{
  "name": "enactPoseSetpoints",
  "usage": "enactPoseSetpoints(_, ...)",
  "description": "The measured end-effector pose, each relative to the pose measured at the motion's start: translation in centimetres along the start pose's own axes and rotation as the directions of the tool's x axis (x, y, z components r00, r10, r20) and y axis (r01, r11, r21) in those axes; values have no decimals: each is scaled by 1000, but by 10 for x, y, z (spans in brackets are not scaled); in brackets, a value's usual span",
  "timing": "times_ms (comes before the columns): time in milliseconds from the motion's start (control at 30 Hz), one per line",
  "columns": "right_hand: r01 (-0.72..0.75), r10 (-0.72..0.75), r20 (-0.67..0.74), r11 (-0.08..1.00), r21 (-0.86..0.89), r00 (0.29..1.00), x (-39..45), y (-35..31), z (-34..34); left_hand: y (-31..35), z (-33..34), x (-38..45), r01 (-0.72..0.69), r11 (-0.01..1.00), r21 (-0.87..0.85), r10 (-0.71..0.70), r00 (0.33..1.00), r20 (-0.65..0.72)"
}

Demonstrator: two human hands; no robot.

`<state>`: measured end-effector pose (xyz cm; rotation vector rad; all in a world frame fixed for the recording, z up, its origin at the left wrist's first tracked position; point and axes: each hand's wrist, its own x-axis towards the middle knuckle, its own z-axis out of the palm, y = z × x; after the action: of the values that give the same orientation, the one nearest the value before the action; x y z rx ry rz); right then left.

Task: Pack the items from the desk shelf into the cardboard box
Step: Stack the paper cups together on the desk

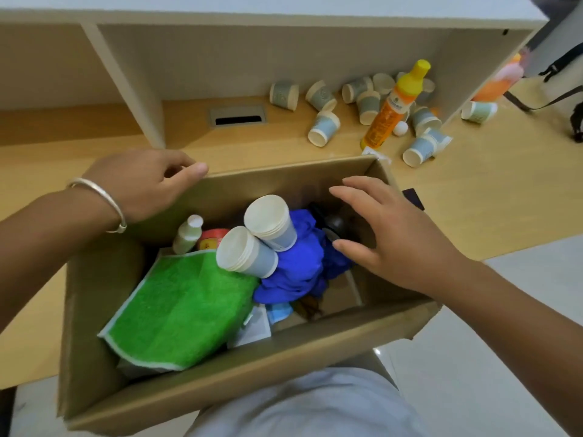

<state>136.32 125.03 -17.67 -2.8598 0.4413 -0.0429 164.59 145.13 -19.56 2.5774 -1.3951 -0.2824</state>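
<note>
cardboard box (239,373) sits at 6 o'clock, its near edge hanging off the tabletop (473,209) against the person's lap. inside lie a green towel (179,307), a crumpled blue cloth (299,266), two stacks of paper cups (258,238) on their sides and a small white bottle (188,234). the left hand (148,184) rests at 10 o'clock on the far rim, fingers curled over the edge, holding nothing else. the right hand (388,234) hovers at 3 o'clock over the box, fingers spread wide and empty. on the desk shelf at 1 o'clock, loose cups (325,127) lie scattered around an orange bottle (389,111) with a yellow cap.

risks, as i judge them: the overhanging box could tip toward the lap if the left hand lets go, and the tipped cups could roll off the tabletop if nudged while reaching for the bottle.
</note>
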Motion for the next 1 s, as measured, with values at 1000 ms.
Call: enactPoseSetpoints(1000, -26, -3, 155, 984, 179, 988, 24, 347, 33, 267, 84, 80, 151, 856, 495, -247, 960, 133)
